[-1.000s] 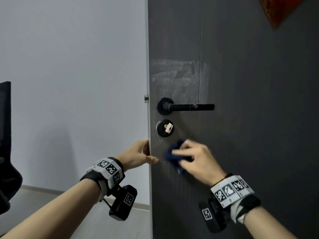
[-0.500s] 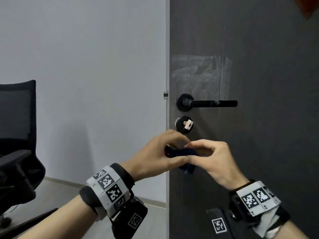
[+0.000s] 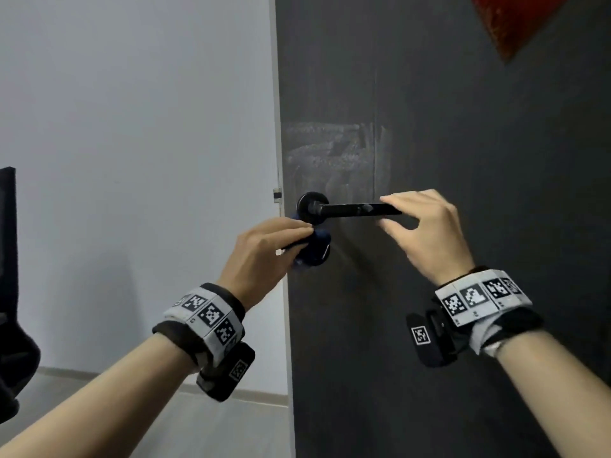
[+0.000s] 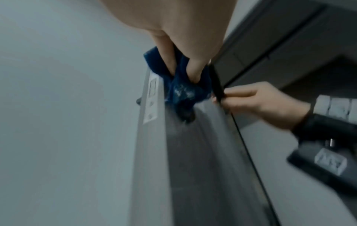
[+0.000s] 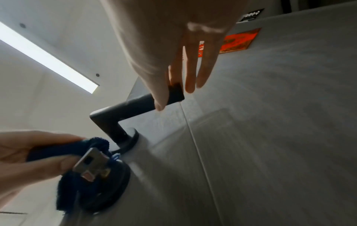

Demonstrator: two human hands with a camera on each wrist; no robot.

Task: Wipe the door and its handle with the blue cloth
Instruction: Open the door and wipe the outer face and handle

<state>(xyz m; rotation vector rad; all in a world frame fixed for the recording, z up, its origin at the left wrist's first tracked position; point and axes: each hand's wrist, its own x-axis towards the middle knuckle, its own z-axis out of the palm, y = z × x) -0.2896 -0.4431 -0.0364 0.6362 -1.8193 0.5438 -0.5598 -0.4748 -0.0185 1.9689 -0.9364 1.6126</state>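
The dark grey door [image 3: 463, 160] carries a black lever handle [image 3: 347, 209], with a round lock just beneath it. My left hand [image 3: 304, 236] grips the bunched blue cloth [image 3: 315, 251] and holds it against the lock, beside the door's edge. My right hand [image 3: 385, 211] pinches the free end of the lever between thumb and index finger. The left wrist view shows fingers dug into the cloth [image 4: 181, 91] next to the lever [image 4: 217, 85]. In the right wrist view the handle [image 5: 135, 107] runs to my thumb, and the cloth [image 5: 77, 183] wraps around a key [image 5: 90, 163].
A pale wipe smear [image 3: 330, 150] marks the door above the handle. A red decoration [image 3: 529, 21] hangs at the door's upper right. A white wall [image 3: 132, 160] fills the left, with a black chair [image 3: 10, 292] at the left edge.
The cloth passed from my right hand to my left. The left hand lifted it to the lock, and the right hand rose to take the lever's end.
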